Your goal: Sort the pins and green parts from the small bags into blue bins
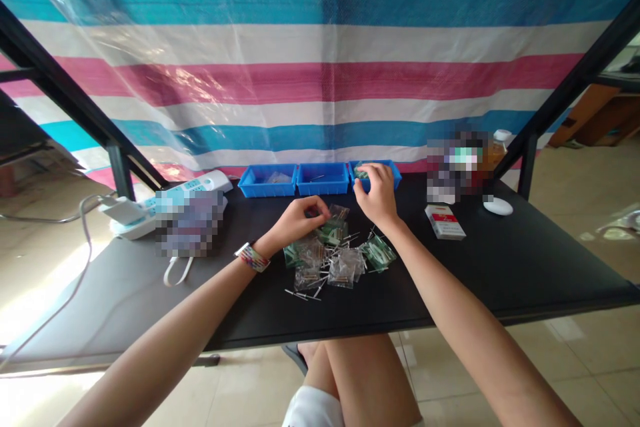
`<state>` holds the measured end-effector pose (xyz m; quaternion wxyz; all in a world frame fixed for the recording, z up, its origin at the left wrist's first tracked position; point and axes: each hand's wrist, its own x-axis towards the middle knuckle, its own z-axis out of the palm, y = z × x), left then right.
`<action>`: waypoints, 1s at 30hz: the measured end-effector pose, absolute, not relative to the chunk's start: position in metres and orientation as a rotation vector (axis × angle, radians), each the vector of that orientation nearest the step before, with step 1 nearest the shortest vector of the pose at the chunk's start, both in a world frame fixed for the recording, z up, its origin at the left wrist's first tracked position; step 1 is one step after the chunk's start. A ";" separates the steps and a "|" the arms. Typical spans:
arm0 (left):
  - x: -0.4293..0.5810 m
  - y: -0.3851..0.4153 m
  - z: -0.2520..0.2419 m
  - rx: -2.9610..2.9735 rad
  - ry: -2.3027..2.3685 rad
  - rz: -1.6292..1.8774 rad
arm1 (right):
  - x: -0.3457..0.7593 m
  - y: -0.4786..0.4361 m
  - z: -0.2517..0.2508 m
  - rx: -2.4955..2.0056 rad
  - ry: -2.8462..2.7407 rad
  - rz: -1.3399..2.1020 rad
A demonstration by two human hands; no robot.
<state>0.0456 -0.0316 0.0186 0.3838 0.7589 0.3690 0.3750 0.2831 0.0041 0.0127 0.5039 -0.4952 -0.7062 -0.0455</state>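
My right hand (379, 195) reaches over the right-hand blue bin (395, 173), its fingers closed around a small green packet (361, 172) at the bin's near side. Over the pile, my left hand (303, 219) has curled fingers and thumb brought close together; whether something small is between them is hidden. Just beyond its fingertips lies a clear plastic bag (340, 212) with thin metal pieces inside. The pile below mixes more clear bags (345, 268), green packets (379, 253) and loose silvery rivet-like pins (303, 295).
The left bin (267, 190) holds a clear bag, the middle bin (323, 185) a thin pin. A power strip (200, 185) with a charger stands left beside a blurred object. On the right are a cigarette box (445, 221), a white mouse-like object (498, 205) and a bottle (500, 143).
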 end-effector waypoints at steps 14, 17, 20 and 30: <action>0.038 -0.029 0.027 1.581 0.963 1.222 | 0.246 -0.027 0.027 -0.985 -1.618 1.164; 0.036 -0.028 0.026 1.572 0.992 1.204 | 0.245 -0.027 0.024 -1.055 -1.660 1.043; 0.035 -0.027 0.025 1.484 0.945 1.114 | 0.247 -0.029 0.021 -1.043 -1.787 0.816; 0.033 -0.024 0.020 1.463 0.952 1.091 | 0.257 -0.042 0.029 -1.024 -2.218 0.184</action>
